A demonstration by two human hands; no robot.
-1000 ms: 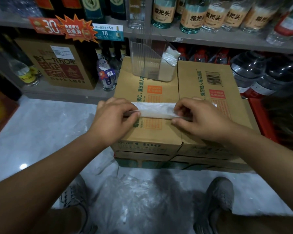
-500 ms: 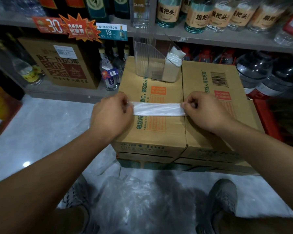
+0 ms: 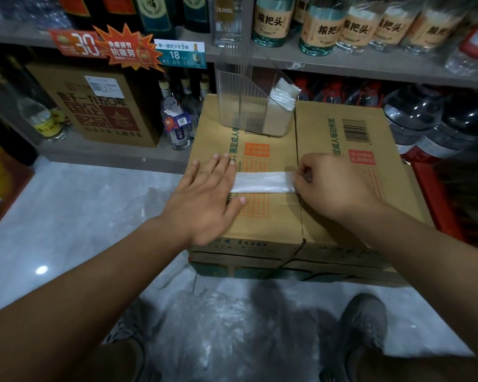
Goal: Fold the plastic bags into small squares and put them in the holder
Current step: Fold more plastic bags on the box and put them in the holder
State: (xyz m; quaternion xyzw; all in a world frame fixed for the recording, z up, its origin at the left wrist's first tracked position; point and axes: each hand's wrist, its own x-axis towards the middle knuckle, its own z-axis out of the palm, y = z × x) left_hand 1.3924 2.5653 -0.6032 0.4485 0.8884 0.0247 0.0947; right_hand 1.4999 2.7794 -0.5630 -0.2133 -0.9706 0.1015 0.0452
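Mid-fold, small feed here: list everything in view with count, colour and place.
plastic bag strip: one, white, flat across the two top boxes, between the hands
holder: one, clear ribbed, far end of the left box
folded bags: small stack, white, in the holder's right end
cardboard boxes: two on top, brown, more beneath
loose bags: a heap, clear, on the floor
bottles: several, tan labels, upper shelf
carton: one, brown, lower shelf left
shoe: one clearly seen, grey, bottom right
left hand: one, flat, pressing the strip's left end
right hand: one, pinching the strip's right end
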